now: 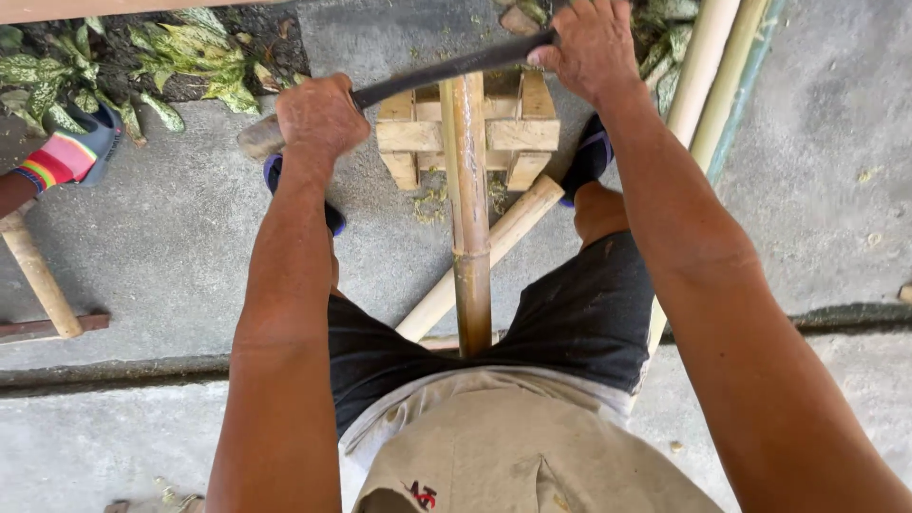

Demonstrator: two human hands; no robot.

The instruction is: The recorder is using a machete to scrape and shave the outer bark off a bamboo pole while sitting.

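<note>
Head view, read from left to right. At the far left edge, another person's foot in a striped sock and dark sandal (68, 152) rests on the concrete floor (171, 247), beside a pale wooden pole (36, 275); variegated leaves (142, 57) fill the bed above.

The left hand (318, 119) is closed in a fist around the wooden handle (258, 138) of a long dark blade (446, 68). The blade lies crosswise — running up and to the right — over the top of a bamboo culm (470, 228), which stands lengthwise between the person's knees and rests against a small wooden block frame (413, 138).

A lighter bamboo piece (484, 261) slants beneath the culm. The right hand (594, 47) is curled over the blade's far end, palm down and fingers wrapped about it. The person's feet in blue sandals (589, 157) flank the frame.

At the right — several long bamboo poles (708, 85) lie along the floor.
</note>
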